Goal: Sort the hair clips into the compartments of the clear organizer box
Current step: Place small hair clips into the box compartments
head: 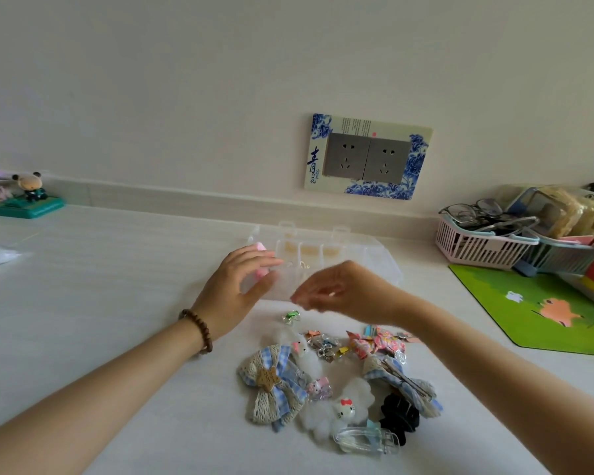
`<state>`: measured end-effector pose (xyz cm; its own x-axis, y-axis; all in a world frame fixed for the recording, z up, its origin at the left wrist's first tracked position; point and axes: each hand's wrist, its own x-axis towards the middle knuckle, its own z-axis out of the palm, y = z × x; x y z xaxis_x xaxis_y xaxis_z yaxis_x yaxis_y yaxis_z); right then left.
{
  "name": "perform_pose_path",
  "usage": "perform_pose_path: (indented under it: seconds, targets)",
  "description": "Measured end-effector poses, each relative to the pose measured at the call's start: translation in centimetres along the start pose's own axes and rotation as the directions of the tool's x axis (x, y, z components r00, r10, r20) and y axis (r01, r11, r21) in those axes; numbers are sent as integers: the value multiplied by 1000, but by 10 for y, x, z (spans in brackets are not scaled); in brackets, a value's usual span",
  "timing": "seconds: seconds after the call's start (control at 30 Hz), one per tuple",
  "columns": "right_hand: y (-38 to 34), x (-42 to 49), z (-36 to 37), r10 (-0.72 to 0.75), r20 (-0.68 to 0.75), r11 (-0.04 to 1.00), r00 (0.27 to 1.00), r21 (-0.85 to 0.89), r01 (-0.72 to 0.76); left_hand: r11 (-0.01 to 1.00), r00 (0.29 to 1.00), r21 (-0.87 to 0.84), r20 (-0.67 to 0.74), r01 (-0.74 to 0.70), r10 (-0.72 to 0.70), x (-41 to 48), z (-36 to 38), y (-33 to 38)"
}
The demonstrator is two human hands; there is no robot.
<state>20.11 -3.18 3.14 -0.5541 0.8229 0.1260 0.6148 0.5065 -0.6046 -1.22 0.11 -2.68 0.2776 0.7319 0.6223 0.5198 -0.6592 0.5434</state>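
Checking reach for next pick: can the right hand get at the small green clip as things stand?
Probably yes. The right hand hovers just above the green clip, which lies alone on the table, apart from the pile, nothing covering it.

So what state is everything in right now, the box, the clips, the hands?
Clear organizer box: open, a few compartments holding small items.
Left hand: open, resting against the box's left side, beside something pink.
Right hand: fingers pinched over the box; blurred, contents unclear.
Hair clips: unsorted, heaped on the table in front of the box.
Green clip: lying alone between heap and box.
Sockets: nothing plugged in.
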Motion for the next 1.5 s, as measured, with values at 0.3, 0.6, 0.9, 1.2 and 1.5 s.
perform_pose_path:
  seconds: [0.3,0.6,0.9,1.2,1.5]
  targets:
    - [19,8,32,52,-110,982,993,-175,-71,999,1000,-38,4,21,-21,0,1,-2]
    - [23,-2,27,86,-141,996,986,45,-80,1000,999,-31,-32,1,-2,0,3,-1]
    - [23,7,-33,66,-475,991,877,132,-3,998,993,-45,-100,51,-55,-3,6,5]
    - [40,8,-37,108,-401,986,910,-71,-148,1000,994,-13,-106,21,-22,-2,6,5]
    - [8,-41,-11,89,-20,995,996,50,-88,984,984,9,9,-178,178,-6,0,30]
